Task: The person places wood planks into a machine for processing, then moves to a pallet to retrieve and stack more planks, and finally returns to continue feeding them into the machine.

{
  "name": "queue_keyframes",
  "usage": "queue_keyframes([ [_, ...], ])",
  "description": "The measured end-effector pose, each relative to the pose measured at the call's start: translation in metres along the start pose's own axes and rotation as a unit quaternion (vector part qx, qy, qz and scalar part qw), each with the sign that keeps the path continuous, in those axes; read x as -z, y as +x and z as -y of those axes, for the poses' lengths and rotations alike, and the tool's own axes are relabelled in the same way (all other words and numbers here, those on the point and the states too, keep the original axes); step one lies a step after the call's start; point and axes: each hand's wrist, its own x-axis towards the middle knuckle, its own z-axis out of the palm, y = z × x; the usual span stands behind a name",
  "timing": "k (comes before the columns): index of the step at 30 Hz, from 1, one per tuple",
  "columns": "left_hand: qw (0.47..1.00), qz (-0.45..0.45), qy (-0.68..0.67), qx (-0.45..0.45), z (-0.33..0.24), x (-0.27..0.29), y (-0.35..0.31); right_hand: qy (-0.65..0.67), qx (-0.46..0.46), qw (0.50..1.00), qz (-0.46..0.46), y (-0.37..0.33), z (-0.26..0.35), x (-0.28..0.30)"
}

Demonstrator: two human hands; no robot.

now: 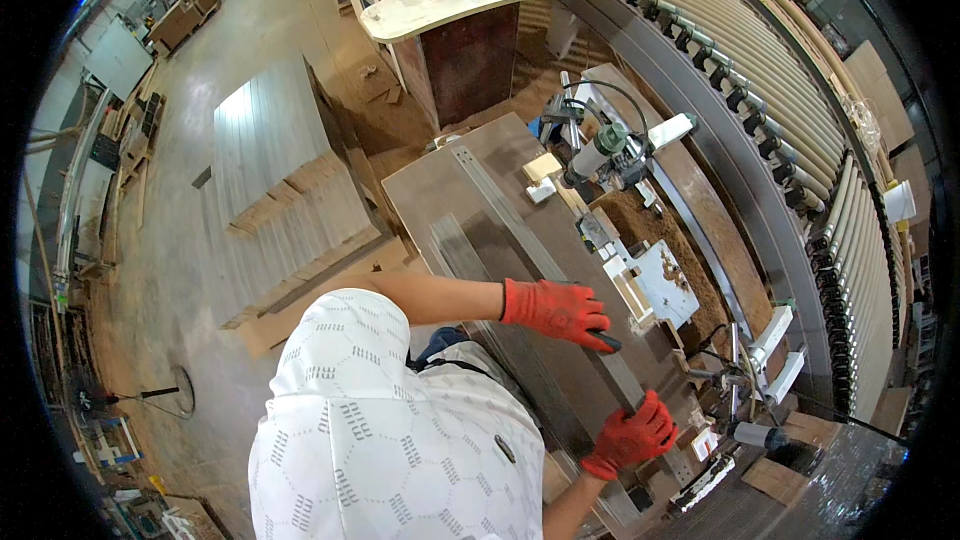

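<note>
A long, narrow grey plank (515, 222) lies slantwise over the brown worktable (410, 180). My left hand (557, 315), in a red glove with dark fingertips, is bent over the plank around its middle, palm down. Closer to the near right end, my right hand (630, 437) in a matching glove has its fingers curled on the plank's edge. The undersides of both hands are hidden. Beside this piece, nearer my body, is a second grey plank (462, 255), partly covered by my left arm.
Right of the worktable stands a machine with a green-and-grey motor (600, 152), a metal plate (665, 285) and sawdust. A roller conveyor (740, 90) curves beyond it. Stacked grey boards (270, 140) stand on the left. A pale-topped bench (400, 25) is at the far side.
</note>
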Motion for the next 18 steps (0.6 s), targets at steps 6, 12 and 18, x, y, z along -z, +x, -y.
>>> queue_keyframes([
  [6, 0.99, 0.09, -0.101, 0.029, 0.002, -0.002, -0.003, 0.048, 0.018, 0.998, 0.038, 0.002, 0.001, -0.007],
  [12, 0.969, 0.181, -0.147, 0.079, 0.01, -0.034, -0.009, 0.148, 0.034, 0.969, 0.192, 0.012, -0.02, -0.046],
  [18, 0.944, 0.293, -0.041, 0.146, 0.002, -0.092, -0.029, 0.086, 0.105, 0.952, 0.273, -0.023, -0.057, -0.148],
])
